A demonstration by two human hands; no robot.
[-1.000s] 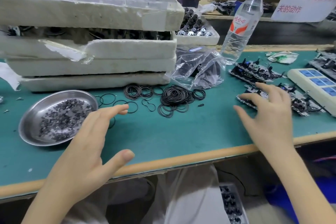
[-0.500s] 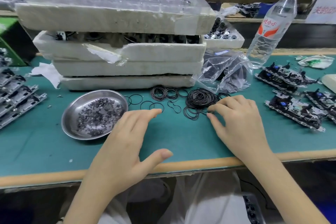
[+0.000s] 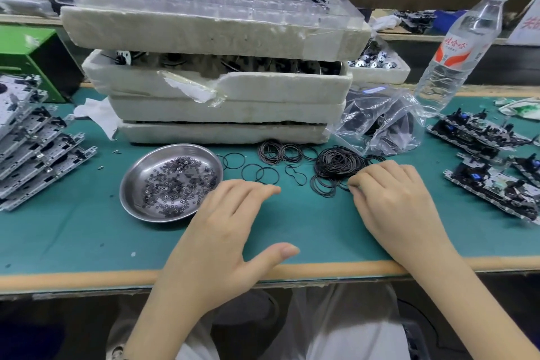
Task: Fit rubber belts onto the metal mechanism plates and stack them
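A heap of black rubber belts (image 3: 336,164) lies on the green mat in front of the foam trays, with single loose belts (image 3: 260,173) to its left. My right hand (image 3: 394,202) rests at the heap's near right edge, fingers curled, fingertips pinching a belt at the edge of the heap. My left hand (image 3: 228,228) hovers flat over the mat beside the steel dish, fingers straight and thumb spread, holding nothing. Metal mechanism plates (image 3: 491,187) lie at the right. A slanted stack of plates (image 3: 38,155) stands at the far left.
A steel dish (image 3: 175,152) of small black washers sits left of centre. Stacked foam trays (image 3: 228,90) of parts fill the back. A clear bag of belts (image 3: 380,123) and a water bottle (image 3: 455,50) stand at the back right. The table's wooden front edge (image 3: 87,278) runs below my hands.
My right hand has swung left from the plates to the belt heap and curled its fingers on a belt. My left hand stays flat over the mat. The view has turned left.
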